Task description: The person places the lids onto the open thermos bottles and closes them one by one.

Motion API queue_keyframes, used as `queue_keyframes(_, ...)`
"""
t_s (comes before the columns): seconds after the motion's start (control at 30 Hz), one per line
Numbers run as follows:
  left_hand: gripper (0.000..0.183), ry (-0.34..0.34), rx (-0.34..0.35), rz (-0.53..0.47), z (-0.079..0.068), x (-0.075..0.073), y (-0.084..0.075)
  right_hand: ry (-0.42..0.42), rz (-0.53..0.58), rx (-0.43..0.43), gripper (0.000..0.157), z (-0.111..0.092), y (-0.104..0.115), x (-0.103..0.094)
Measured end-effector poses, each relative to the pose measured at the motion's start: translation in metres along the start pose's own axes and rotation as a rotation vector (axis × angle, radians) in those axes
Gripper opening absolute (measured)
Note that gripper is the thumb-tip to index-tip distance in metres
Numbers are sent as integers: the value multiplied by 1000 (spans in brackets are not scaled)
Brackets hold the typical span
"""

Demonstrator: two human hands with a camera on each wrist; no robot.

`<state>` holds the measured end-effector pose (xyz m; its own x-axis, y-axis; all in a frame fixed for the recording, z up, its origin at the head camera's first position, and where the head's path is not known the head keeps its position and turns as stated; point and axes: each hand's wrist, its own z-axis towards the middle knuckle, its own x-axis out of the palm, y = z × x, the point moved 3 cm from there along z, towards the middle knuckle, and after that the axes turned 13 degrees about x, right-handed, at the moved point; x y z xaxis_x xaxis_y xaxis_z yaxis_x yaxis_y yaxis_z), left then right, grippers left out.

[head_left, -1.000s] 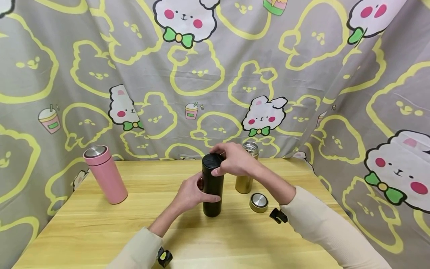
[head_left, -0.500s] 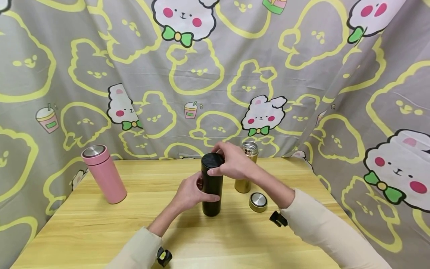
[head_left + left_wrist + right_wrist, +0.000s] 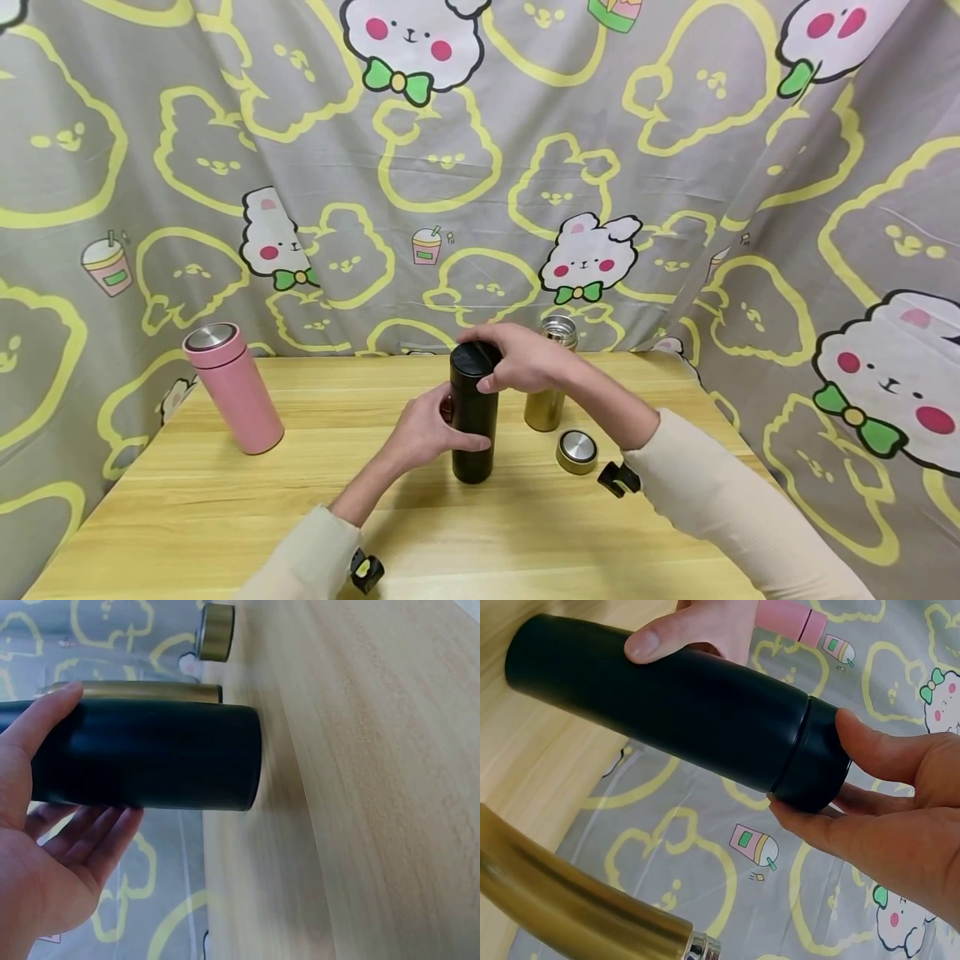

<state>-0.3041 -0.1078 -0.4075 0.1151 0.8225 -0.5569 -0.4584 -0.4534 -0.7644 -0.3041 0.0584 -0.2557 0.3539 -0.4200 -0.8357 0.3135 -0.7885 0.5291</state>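
Note:
A black thermos (image 3: 474,425) stands upright on the wooden table in the head view. My left hand (image 3: 426,429) grips its body, thumb across the near side and fingers behind it. At the top, my right hand (image 3: 521,358) grips the black lid (image 3: 819,754), with thumb and fingers on opposite sides. A thin seam shows between lid and body in the right wrist view. Just to the right and behind stands a gold thermos (image 3: 545,408) with its steel mouth uncovered, partly hidden by my right hand. Its gold lid (image 3: 577,450) lies on the table in front of it.
A pink thermos (image 3: 236,392) with its lid on stands at the left of the table (image 3: 225,533). A patterned curtain (image 3: 465,208) hangs behind the table and along its sides. Black straps (image 3: 620,480) sit near both wrists.
My right hand's fingers have shifted round the black lid, its thumb now farther right than half a second ago. My left hand and the bottles stay in place.

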Motion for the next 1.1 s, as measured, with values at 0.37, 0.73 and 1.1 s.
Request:
queue_keyframes(0.37,74,-18,19,6,1,2,3,-123,-21,0,59,-1,0,4)
queue_keyframes(0.73,73,-25,17,14,0,3,1,-264,68,112,57,1,-9,12)
queue_keyframes(1.1,75,-2,41,26,1,0,0,-99,110,82,83,0,-8,7)
